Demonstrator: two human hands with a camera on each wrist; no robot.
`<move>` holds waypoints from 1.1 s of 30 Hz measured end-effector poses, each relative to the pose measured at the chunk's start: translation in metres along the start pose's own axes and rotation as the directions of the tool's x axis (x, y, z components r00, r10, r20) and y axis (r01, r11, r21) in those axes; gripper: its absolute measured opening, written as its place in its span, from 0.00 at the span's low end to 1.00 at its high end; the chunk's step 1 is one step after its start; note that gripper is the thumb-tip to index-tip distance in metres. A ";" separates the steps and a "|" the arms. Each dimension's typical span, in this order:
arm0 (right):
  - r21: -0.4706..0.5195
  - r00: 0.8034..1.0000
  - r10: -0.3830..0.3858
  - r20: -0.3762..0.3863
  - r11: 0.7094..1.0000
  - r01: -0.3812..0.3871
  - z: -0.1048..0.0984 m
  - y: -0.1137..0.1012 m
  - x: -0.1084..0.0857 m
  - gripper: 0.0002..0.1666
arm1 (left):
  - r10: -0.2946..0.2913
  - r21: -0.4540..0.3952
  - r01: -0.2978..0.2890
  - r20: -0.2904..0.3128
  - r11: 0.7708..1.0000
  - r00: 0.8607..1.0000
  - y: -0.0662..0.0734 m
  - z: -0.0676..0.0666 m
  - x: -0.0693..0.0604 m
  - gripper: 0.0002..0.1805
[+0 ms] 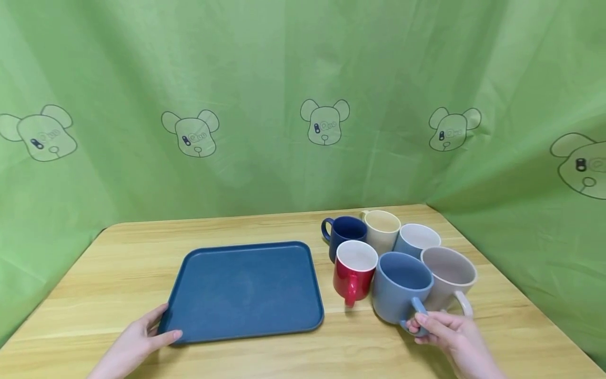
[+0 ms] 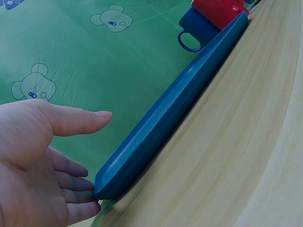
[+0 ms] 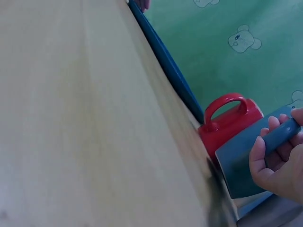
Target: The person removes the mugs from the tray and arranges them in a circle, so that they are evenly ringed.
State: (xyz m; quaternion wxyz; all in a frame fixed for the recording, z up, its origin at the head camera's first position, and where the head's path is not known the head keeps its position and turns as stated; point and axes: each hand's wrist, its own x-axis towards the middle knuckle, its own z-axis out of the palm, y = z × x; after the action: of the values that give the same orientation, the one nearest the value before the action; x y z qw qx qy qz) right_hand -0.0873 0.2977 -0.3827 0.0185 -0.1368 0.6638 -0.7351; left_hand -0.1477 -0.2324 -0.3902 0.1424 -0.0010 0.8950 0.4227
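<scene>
My right hand grips the handle of a large light-blue mug, fingers curled round it. In the right wrist view that mug stands beside a red mug; I cannot tell whether its base is off the table. My left hand is at the near left corner of a dark blue tray, thumb over the rim. In the left wrist view the fingers are fairly straight against the tray's corner, with the thumb held apart from them.
Around the held mug stand the red mug, a navy mug, a cream mug, a blue mug with white inside and a greyish mug. A green curtain surrounds the wooden table.
</scene>
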 end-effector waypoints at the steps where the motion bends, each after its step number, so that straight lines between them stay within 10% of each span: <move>1: 0.007 1.000 0.002 0.001 1.000 -0.002 0.000 0.001 0.000 0.22 | 0.000 -0.002 0.000 0.002 1.000 1.000 0.000 0.000 0.000 0.49; 18: -0.122 0.999 0.042 -0.021 0.992 -0.044 0.000 0.004 -0.006 0.20 | 0.003 0.052 -0.003 -0.004 0.999 1.000 0.001 -0.001 -0.001 0.50; 21: -0.376 0.989 0.011 -0.144 0.924 -0.065 0.002 0.002 -0.006 0.17 | 0.002 0.063 -0.002 -0.004 0.998 1.000 0.001 -0.001 0.000 0.50; 25: -0.655 0.951 -0.070 -0.301 0.740 -0.152 0.003 -0.003 -0.006 0.12 | -0.004 0.072 0.004 -0.003 0.997 1.000 0.001 0.000 0.001 0.50; 33: -0.705 0.909 -0.161 -0.384 0.687 -0.176 -0.005 -0.017 -0.012 0.07 | 0.000 0.085 0.000 -0.005 0.996 1.000 -0.001 0.001 0.000 0.50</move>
State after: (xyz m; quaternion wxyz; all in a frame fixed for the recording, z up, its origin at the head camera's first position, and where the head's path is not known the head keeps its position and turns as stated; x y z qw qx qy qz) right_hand -0.0743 0.3067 -0.3685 -0.1758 0.0299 0.8884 -0.4231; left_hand -0.1476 -0.2322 -0.3918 0.1399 0.0040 0.9126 0.3841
